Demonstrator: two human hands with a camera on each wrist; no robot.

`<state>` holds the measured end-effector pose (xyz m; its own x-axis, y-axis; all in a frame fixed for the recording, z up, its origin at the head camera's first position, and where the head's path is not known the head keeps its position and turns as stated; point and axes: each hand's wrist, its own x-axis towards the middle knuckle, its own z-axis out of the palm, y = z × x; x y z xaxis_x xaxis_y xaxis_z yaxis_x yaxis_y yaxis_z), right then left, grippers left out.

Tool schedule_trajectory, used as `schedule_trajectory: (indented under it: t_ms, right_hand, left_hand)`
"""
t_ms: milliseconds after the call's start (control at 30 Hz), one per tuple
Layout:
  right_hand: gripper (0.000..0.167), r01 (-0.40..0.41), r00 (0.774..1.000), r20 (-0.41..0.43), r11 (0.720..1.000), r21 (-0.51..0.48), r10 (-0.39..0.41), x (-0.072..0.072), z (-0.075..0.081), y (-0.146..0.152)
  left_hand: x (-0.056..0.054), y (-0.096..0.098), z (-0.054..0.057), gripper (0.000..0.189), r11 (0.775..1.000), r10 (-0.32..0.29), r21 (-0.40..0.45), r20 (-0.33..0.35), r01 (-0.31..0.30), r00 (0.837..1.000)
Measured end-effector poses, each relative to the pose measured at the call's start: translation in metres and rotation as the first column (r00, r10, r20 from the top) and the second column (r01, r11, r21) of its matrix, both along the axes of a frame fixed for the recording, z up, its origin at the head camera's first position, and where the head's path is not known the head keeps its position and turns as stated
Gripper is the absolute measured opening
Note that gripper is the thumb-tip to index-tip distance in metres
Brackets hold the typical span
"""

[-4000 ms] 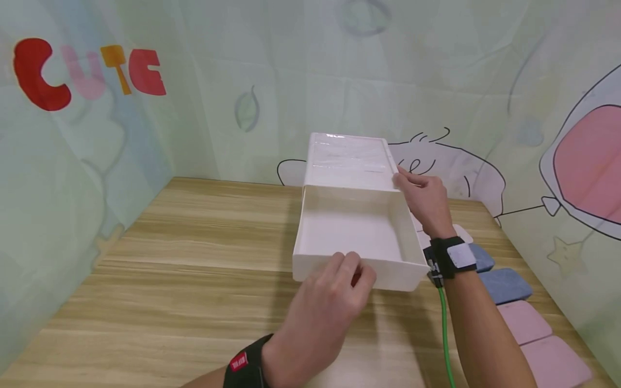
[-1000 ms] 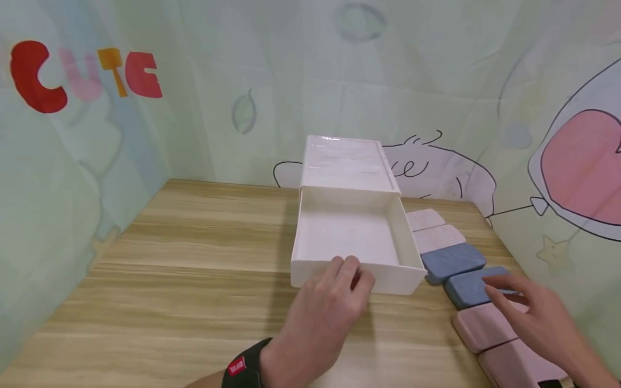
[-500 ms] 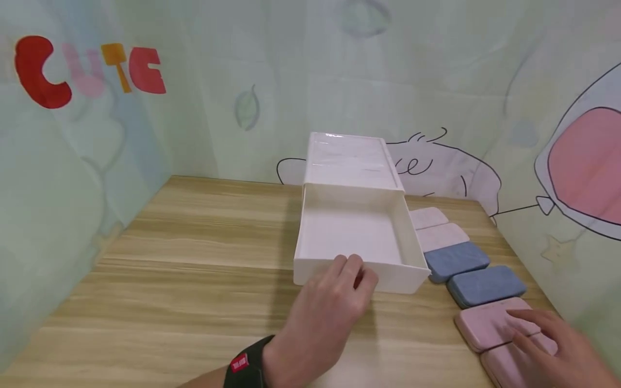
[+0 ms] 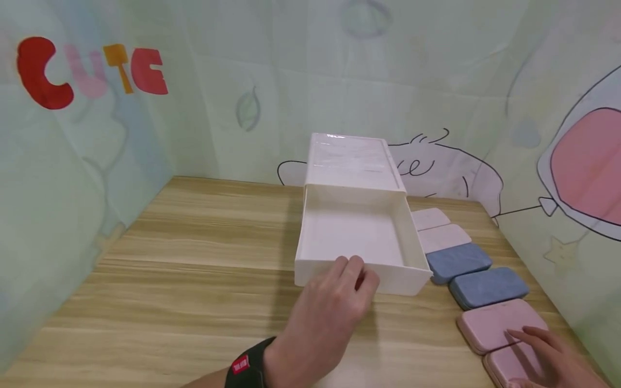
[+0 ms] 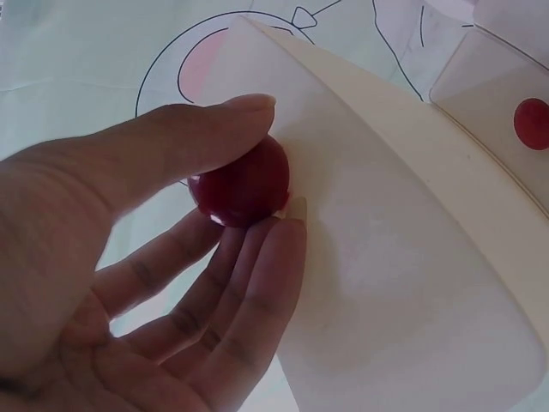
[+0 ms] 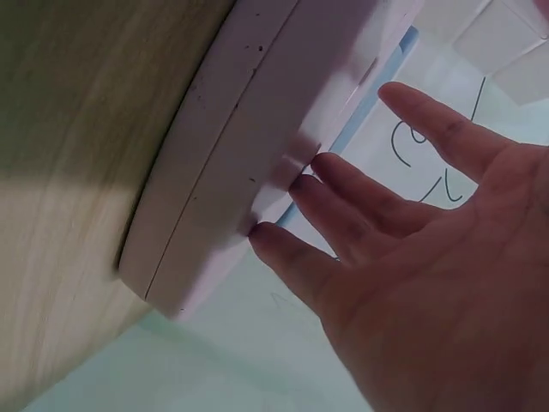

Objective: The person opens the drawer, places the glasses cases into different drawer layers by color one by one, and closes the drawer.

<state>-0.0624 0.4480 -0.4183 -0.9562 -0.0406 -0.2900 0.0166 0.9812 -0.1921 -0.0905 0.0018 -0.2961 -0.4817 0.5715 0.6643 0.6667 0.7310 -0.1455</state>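
My left hand (image 4: 330,318) pinches a round red knob (image 5: 244,184) on the front of a white drawer (image 4: 402,279); the knob shows only in the left wrist view. The drawer is pulled out of its white box (image 4: 354,161), and nothing lies on its floor. At the lower right, my right hand (image 4: 558,353) reaches over the nearest pink case (image 4: 504,364), fingers spread. Seen from the right wrist, the fingertips meet the edge of a pink case (image 6: 223,163) with a seam along its side; nothing is gripped.
Beyond the nearest case, a row of flat cases runs back along the drawer's right: another pink one (image 4: 499,323), a blue one (image 4: 487,285), a second blue one (image 4: 458,261) and pale pink ones (image 4: 443,237). Printed cloth walls (image 4: 218,81) enclose the wooden table (image 4: 204,242).
My right hand has left the box's right edge, come back toward me across the cases and lowered onto the nearest pink one. The left hand and the drawer stay put.
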Motion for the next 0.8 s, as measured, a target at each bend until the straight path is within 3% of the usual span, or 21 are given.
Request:
schedule_trajectory:
  t_ms: [167, 433, 800]
  right_hand:
    - [0.089, -0.037, 0.998, -0.054, 0.998, 0.045, 0.039, 0.006, -0.011, 0.013]
    - [0.085, -0.100, 0.978, -0.174, 0.991, 0.091, 0.114, 0.012, -0.022, 0.022]
    - [0.079, -0.053, 0.998, -0.029, 0.997, 0.061, 0.054, 0.007, -0.013, 0.020]
  left_hand:
    - [0.001, -0.001, -0.001, 0.025, 1.000, 0.003, -0.014, 0.004, -0.003, 1.000]
    - [0.001, -0.001, -0.001, 0.024, 1.000, 0.001, -0.011, -0.007, -0.001, 1.000]
    - [0.001, -0.001, -0.002, 0.026, 1.000, 0.008, -0.016, -0.014, -0.008, 1.000]
